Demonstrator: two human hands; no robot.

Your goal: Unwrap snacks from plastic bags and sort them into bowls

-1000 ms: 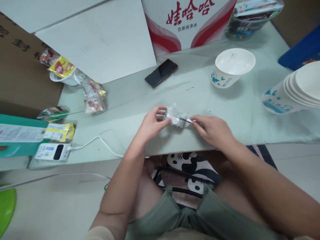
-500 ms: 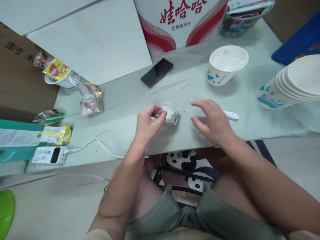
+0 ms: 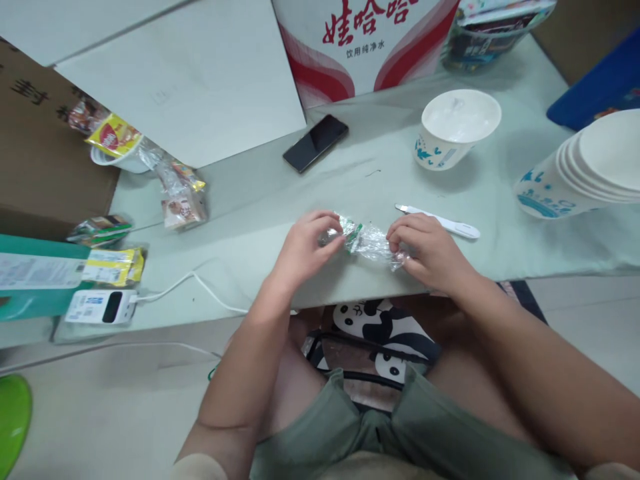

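Observation:
A crinkled clear plastic wrapper (image 3: 371, 243) with green parts stretches between my two hands, low over the table. My left hand (image 3: 309, 248) is closed on its green-edged left end; what lies inside is partly hidden by my fingers. At the other end, my right hand (image 3: 425, 248) pinches the clear film between thumb and fingers. Just behind my right hand lies a white utility knife (image 3: 445, 223) with its tip pointing left. A white paper cup (image 3: 440, 150) holding clear plastic stands farther back.
On the right is a stack of paper cups (image 3: 550, 180). A phone (image 3: 316, 143) lies before a red-and-white carton (image 3: 365, 73). Wrapped snacks (image 3: 183, 207) and a white power bank (image 3: 100, 307) with a cable are at left. The table's front edge runs close below my hands.
My right hand has come down and left and now grips the film's right end. The wrapper is drawn out longer to the right, and the knife shows more fully.

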